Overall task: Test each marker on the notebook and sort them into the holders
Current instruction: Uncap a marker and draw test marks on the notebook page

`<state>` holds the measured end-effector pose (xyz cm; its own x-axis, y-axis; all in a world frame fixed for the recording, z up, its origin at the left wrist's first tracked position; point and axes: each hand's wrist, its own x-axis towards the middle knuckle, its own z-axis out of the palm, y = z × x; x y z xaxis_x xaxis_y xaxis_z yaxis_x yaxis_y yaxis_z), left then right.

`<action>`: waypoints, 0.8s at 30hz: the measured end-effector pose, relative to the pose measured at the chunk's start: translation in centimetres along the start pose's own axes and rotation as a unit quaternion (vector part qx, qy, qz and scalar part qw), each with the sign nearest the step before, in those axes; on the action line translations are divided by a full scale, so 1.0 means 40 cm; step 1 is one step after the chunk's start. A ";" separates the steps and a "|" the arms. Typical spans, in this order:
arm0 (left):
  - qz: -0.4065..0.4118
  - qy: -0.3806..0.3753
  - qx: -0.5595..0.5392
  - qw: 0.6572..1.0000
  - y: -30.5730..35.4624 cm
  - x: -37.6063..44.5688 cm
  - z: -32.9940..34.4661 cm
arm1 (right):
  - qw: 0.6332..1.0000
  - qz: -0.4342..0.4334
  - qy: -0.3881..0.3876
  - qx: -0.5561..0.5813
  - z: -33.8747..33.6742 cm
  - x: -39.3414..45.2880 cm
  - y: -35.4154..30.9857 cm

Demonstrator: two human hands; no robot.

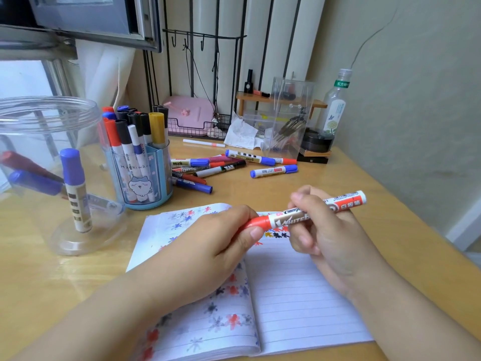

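1. Left hand (pixel 208 246) fingers (pixel 256 231) curl round the red cap of the whiteboard marker (pixel 307 212); right hand (pixel 320 225) fingers pinch its barrel — held level above the open notebook (pixel 299 303).
2. Notebook lies on the counter (pixel 260 188), pages dotted with ink blots.
3. Behind — loose markers (pixel 234 165); left, a blue holder (pixel 145 175) packed with markers and a clear holder (pixel 46 165) with a few.

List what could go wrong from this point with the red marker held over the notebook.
1. The left hand grips the cap of the red marker while the right hand holds the barrel; a sudden pull apart could smear ink on fingers.
2. Held just over the open notebook, the bared tip may streak the clean lined page.
3. The loose markers lying on the desk could roll if bumped.
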<state>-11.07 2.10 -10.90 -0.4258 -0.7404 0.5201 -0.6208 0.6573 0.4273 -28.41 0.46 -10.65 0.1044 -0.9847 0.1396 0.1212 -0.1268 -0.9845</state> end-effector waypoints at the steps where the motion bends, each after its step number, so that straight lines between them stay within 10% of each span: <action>1: 0.010 -0.002 0.013 1.000 0.000 0.000 0.003 | 1.000 -0.004 0.003 0.016 0.002 -0.002 0.001; 11: 0.055 0.023 0.047 0.997 0.001 -0.001 0.005 | 0.994 -0.025 -0.001 0.105 0.033 -0.020 -0.005; 24: -0.119 0.032 0.122 0.985 -0.059 0.019 -0.034 | 0.980 -0.060 0.058 -0.180 -0.005 -0.014 -0.055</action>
<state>-9.01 0.17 -10.50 -0.2108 -0.8540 0.4757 -0.8414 0.4062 0.3564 -28.92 1.25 -8.58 -0.0044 -0.9643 0.2648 -0.2330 -0.2566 -0.9380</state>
